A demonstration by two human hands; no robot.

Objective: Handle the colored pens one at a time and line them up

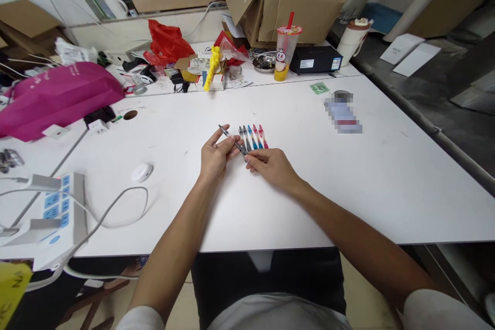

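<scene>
A slim dark pen (pixel 233 139) slants between my two hands above the white table (pixel 174 129). My left hand (pixel 216 156) pinches it along its barrel, thumb against the fingers. The fingertips of my right hand (pixel 273 166) are closed on its lower right end. Just behind my hands, several pens lie side by side in a row: dark ones at the left, blue ones (pixel 252 134) in the middle and pink ones (pixel 263 135) at the right. My fingers partly hide the near ends of that row.
A white power strip (pixel 73 216) with a looping cable and a white earbud case (pixel 142 172) lie at the left. Along the back stand a drink cup (pixel 285 51), a black box (pixel 316 60) and an open cardboard box (pixel 286 15). A blurred phone-like item (pixel 343 113) lies at the right.
</scene>
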